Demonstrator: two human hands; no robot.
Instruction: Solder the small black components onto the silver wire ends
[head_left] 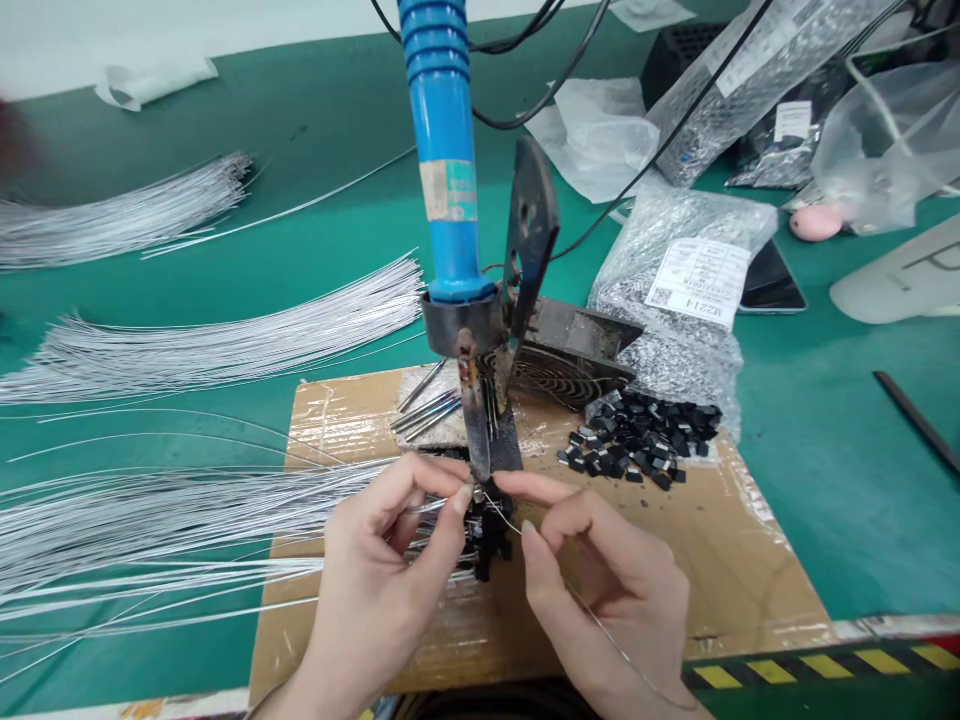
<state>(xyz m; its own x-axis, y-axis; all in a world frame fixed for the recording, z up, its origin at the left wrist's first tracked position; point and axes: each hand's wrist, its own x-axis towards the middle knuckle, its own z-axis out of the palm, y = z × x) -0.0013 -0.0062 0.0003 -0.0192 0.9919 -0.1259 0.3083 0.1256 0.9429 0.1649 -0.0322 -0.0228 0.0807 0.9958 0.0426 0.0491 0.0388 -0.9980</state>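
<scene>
**One meeting point between two sides**

The left hand (397, 560) pinches a small metal part (478, 494) between thumb and forefinger. The right hand (607, 590), forefinger extended, appears to grip a thin wire (501, 513) at the thumb; its inner fingers are partly hidden. The wire's long axis slants from the part down into the right palm. Just beyond both hands, the soldering iron (450, 240) stands nearly upright, tip (476, 440) down over the part, which lies nearer the left hand; contact cannot be told. White cables (150, 530) extend leftward from the left hand. Beyond the right hand, loose black pieces (645, 440) lie on cardboard (750, 590). Farther off sits a labelled bubble-wrap bag (675, 215), contents unclear; behind it, another bag (780, 150) holds something dark.
</scene>
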